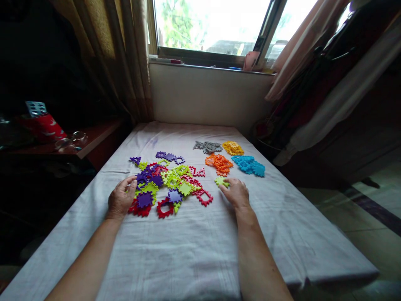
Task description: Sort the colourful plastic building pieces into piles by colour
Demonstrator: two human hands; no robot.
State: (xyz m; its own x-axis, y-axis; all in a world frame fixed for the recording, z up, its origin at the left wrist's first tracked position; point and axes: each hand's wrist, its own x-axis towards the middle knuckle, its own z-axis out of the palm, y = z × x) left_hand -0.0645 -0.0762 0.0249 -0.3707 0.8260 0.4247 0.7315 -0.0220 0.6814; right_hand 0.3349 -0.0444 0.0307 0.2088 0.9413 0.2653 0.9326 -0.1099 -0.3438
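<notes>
My right hand has its thumb and fingers on the right edge of a lime green interlocking plastic tile, low over the sheet. Its fingertips are partly hidden behind the hand. At the left edge of a mixed pile, my left hand is loosely bent with thumb and fingers apart, and I see nothing in it. The pile has purple tiles, lime green tiles and red frame-shaped tiles, all with toothed edges, several overlapping.
Beyond my right hand lie single-colour heaps: orange tiles, blue tiles, yellow tiles and grey tiles. A pale sheet covers the table. A side cabinet stands left, hanging clothes right, a window wall behind.
</notes>
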